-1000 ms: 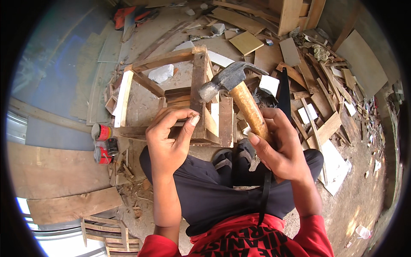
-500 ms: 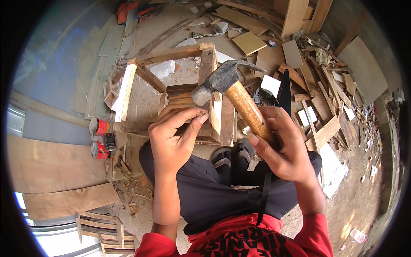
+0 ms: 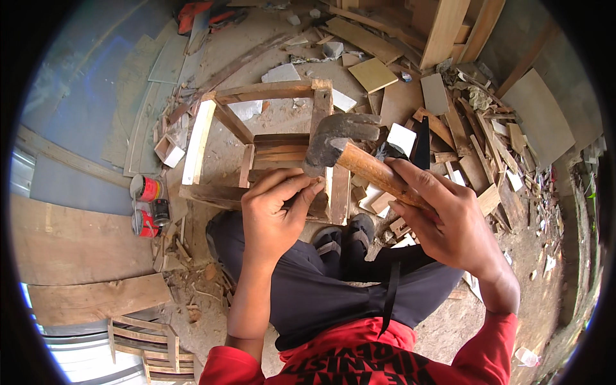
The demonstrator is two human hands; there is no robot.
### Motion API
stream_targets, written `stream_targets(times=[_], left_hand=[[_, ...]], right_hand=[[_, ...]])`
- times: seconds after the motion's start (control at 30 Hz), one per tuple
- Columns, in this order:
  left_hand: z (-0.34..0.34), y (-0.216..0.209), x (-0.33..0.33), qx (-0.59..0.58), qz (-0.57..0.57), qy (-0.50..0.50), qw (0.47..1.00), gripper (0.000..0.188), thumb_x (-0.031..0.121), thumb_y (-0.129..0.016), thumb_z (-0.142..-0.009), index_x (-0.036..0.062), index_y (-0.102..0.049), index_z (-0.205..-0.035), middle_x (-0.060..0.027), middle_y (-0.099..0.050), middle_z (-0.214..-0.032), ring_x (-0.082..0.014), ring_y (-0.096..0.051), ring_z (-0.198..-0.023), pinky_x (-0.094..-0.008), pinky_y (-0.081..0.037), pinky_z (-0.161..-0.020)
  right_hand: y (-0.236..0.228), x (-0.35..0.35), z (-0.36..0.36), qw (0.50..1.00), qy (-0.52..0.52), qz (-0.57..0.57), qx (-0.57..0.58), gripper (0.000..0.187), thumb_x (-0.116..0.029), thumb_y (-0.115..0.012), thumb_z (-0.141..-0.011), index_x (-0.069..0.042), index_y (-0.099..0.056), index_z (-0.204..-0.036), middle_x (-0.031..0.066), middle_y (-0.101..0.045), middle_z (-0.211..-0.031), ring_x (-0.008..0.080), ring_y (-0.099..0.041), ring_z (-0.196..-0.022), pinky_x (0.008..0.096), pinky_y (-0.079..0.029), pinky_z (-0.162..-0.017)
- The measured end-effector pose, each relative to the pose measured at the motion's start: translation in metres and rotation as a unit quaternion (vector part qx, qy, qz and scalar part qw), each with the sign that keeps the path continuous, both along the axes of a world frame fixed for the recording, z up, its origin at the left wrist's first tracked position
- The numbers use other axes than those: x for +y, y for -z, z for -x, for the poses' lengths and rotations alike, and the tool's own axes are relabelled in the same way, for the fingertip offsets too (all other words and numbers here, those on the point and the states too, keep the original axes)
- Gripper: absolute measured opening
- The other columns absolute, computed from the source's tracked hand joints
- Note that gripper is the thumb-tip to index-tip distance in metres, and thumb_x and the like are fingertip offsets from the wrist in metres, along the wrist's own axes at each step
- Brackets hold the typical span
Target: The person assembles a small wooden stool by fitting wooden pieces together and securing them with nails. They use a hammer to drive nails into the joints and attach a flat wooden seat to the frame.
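A claw hammer (image 3: 369, 165) with a dark metal head and a worn wooden handle is in my right hand (image 3: 446, 218), whose fingers wrap the handle. Its head hangs just over the fingertips of my left hand (image 3: 269, 208). Thumb and forefinger of that hand are pinched together at a post of a wooden frame (image 3: 266, 91); what they hold is too small to make out. The open, box-like frame stands before my knees, made of brown battens and one pale upright at its left. My left hand hides part of its near rail.
Offcuts and boards (image 3: 462, 138) lie heaped at the right, with a dark saw blade (image 3: 421, 147) among them. Red and black cans (image 3: 149, 189) stand left of the frame. Plywood sheets (image 3: 83, 244) lie farther left. A slatted wooden piece (image 3: 144, 340) is at lower left.
The hammer head has come down and right, closer to my left fingertips, and its handle is tilted flatter. My right hand has moved right and turned. My left hand has shifted slightly right.
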State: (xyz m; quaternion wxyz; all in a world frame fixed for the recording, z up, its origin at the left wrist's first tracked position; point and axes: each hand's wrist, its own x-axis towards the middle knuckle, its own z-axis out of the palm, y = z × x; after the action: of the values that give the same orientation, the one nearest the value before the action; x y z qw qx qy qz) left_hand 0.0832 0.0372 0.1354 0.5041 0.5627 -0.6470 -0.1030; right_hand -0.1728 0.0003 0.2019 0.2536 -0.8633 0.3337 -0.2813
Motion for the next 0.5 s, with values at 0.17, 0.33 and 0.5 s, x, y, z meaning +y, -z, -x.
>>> stream_targets(times=[0.17, 0.33, 0.5], left_hand=[[-0.002, 0.002, -0.003, -0.021, 0.031, 0.010, 0.999, 0.012, -0.001, -0.080, -0.078, -0.0017, -0.077, -0.090, -0.0085, -0.067, -0.080, -0.0172, -0.063, -0.073, -0.0285, -0.050, -0.067], [-0.003, 0.000, -0.003, -0.018, 0.026, 0.019, 0.999, 0.012, 0.003, -0.078, -0.078, 0.0018, -0.074, -0.089, -0.0071, -0.071, -0.090, -0.0258, -0.068, -0.084, -0.0350, -0.054, -0.075], [-0.005, -0.004, -0.002, -0.021, 0.035, 0.022, 0.999, 0.009, 0.003, -0.077, -0.079, 0.0023, -0.073, -0.088, -0.0073, -0.070, -0.088, -0.0259, -0.067, -0.084, -0.0360, -0.054, -0.074]], right_hand=[[-0.024, 0.000, 0.000, 0.994, -0.013, -0.019, 0.109, 0.056, 0.000, -0.070, -0.089, -0.003, -0.053, -0.142, 0.0202, -0.067, -0.100, 0.0279, -0.068, -0.077, 0.0376, -0.055, -0.069], [-0.030, -0.004, -0.005, 0.996, -0.020, 0.068, 0.046, 0.060, -0.002, -0.068, -0.088, -0.009, -0.050, -0.145, 0.0121, -0.059, -0.083, 0.0325, -0.064, -0.064, 0.0424, -0.052, -0.056], [-0.040, 0.002, -0.006, 0.983, -0.014, 0.033, 0.181, 0.057, -0.001, -0.070, -0.087, -0.009, -0.054, -0.142, 0.0123, -0.063, -0.089, 0.0297, -0.065, -0.065, 0.0391, -0.054, -0.057]])
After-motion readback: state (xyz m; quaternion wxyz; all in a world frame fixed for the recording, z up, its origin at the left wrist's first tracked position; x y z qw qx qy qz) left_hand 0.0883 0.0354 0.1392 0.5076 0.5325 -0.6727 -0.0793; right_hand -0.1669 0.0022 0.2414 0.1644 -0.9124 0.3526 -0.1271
